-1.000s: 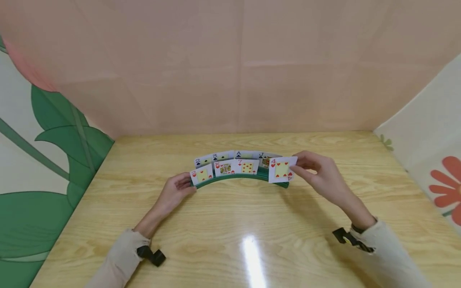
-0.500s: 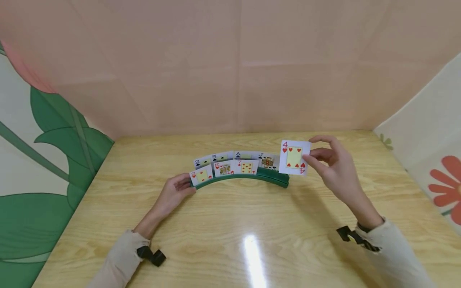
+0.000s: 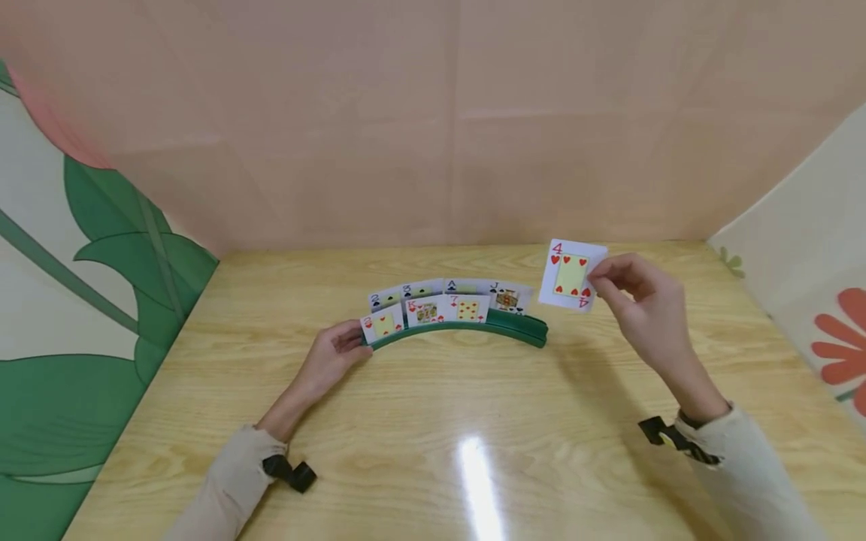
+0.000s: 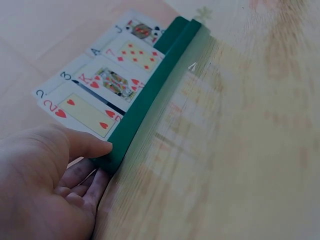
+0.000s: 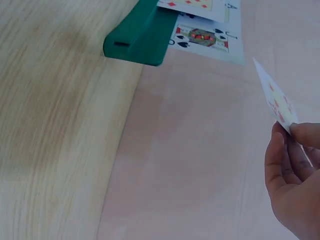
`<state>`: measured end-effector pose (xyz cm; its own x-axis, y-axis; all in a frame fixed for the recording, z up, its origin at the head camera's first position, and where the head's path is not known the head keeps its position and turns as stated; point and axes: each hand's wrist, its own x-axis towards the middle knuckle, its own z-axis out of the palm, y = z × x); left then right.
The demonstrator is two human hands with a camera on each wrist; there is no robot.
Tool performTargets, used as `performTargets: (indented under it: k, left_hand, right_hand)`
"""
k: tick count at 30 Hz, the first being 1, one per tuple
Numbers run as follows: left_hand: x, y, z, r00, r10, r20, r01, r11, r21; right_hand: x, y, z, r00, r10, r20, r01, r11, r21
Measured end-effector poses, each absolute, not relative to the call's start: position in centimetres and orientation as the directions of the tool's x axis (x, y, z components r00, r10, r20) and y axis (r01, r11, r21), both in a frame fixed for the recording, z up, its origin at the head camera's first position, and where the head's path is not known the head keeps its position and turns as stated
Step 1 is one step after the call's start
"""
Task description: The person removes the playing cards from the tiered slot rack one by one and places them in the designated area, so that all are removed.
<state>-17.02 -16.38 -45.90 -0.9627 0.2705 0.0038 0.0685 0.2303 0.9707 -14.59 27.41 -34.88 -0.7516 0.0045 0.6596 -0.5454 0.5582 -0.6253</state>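
A curved green card holder (image 3: 517,328) stands on the wooden table with two rows of playing cards. In front are the two of hearts (image 3: 383,324), king of hearts (image 3: 425,311) and seven of diamonds (image 3: 467,308); behind them, partly covered, stand spades ending with the jack (image 3: 507,298). My left hand (image 3: 328,361) grips the holder's left end, its thumb (image 4: 92,146) near the two of hearts in the left wrist view. Beyond the holder's right end, my right hand (image 3: 646,312) pinches the four of hearts (image 3: 571,276) by its right edge, off the table and apart from the holder.
The wooden table (image 3: 406,436) runs back to a pinkish cloth backdrop (image 3: 338,150). A panel with green leaves (image 3: 61,421) borders the left side, and one with a red flower (image 3: 842,349) the right. Light glares on the tabletop near the front.
My right hand has carried the four of hearts up and to the right, away from the holder's right end, which it partly covered before. My left hand keeps its grip on the holder.
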Motion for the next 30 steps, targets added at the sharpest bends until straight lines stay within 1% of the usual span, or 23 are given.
performTargets:
  k: [4, 11, 16, 21, 22, 30]
  left_hand:
    - [-17.0, -16.4, -45.9, -0.963, 0.268, 0.006, 0.070, 0.229, 0.971]
    - [-17.2, -16.3, -46.2, -0.965, 0.260, 0.017, 0.076, 0.217, 0.973]
    - [-16.7, -16.1, -45.1, -0.966, 0.258, -0.005, 0.056, 0.228, 0.972]
    - [-16.9, -16.3, -45.7, -0.966, 0.258, 0.010, 0.071, 0.227, 0.971]
    - [-17.0, -16.4, -46.2, -0.967, 0.256, 0.012, 0.072, 0.227, 0.971]
    - [-17.2, -16.4, -46.2, -0.965, 0.263, 0.012, 0.072, 0.221, 0.973]
  right_hand:
    - [-14.8, 27.5, -34.5, -0.762, 0.022, 0.647, -0.531, 0.550, -0.644]
    - [-15.7, 27.8, -34.5, -0.797, 0.050, 0.602, -0.467, 0.581, -0.667]
    - [-16.6, 27.8, -34.7, -0.817, 0.083, 0.571, -0.423, 0.586, -0.691]
    - [-17.4, 27.6, -35.1, -0.839, 0.119, 0.531, -0.385, 0.560, -0.734]
    - [-17.6, 27.6, -35.1, -0.845, 0.120, 0.522, -0.379, 0.555, -0.741]
    - [-18.8, 27.6, -36.2, -0.863, 0.088, 0.497, -0.374, 0.551, -0.746]
